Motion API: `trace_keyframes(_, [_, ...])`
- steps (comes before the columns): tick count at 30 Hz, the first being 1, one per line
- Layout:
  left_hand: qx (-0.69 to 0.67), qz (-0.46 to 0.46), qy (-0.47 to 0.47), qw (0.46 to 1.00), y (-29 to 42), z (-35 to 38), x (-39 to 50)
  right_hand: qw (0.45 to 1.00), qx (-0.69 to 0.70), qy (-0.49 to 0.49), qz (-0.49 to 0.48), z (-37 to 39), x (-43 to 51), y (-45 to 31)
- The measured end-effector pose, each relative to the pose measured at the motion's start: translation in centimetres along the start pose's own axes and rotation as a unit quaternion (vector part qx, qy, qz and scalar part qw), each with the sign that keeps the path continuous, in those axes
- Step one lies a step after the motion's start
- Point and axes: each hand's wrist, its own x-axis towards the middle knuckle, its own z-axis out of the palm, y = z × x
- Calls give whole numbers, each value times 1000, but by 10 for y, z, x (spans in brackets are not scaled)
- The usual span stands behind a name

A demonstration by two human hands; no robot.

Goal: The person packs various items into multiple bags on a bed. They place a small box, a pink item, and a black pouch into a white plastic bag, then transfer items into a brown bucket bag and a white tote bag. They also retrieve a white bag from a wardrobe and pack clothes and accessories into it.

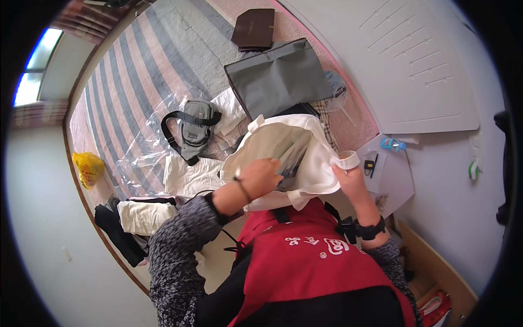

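A white cloth bag or garment (316, 163) is spread wide at its opening in front of me, with a beige inside and something bluish grey deep in it. My right hand (352, 180), below a black wristwatch, grips its edge near a white loop. Over the opening is my left hand (261, 178), fingers curled; whether they hold anything is hidden. A grey sling bag with a black strap (198, 126) lies beyond it to the left, by a folded white cloth (190, 175). A large grey bag with dark edging (282, 77) lies flat behind the white cloth piece.
The striped bedspread (135, 81) carries clear plastic film (139, 163) and a dark brown folder or bag (255, 28). A yellow plastic bag (88, 169) and folded clothes (145, 216) are at the left. A small bottle (392, 144) stands or lies on the white side table (398, 184) at right.
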Motion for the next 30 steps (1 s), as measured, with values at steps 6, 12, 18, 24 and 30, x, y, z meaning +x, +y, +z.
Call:
trace_keyframes(6, [-13, -37, -265, 963, 27, 30, 40, 1000, 17, 2, -10, 0, -2, 2])
trace_keyframes(12, [-96, -33, -294, 950, 31, 46, 28, 998, 53, 14, 9, -1, -5, 12])
trace_keyframes(18, [-26, -76, 184, 980, 0, 40, 34, 999, 28, 40, 4, -6, -7, 21])
trace_keyframes(24, [-1, -184, -149, 972, -9, 60, 54, 998, 27, 35, 33, -3, -6, 16])
trace_keyframes(30, [32, -157, -49, 986, -39, 37, 57, 994, -72, 76, -22, -12, -7, 16])
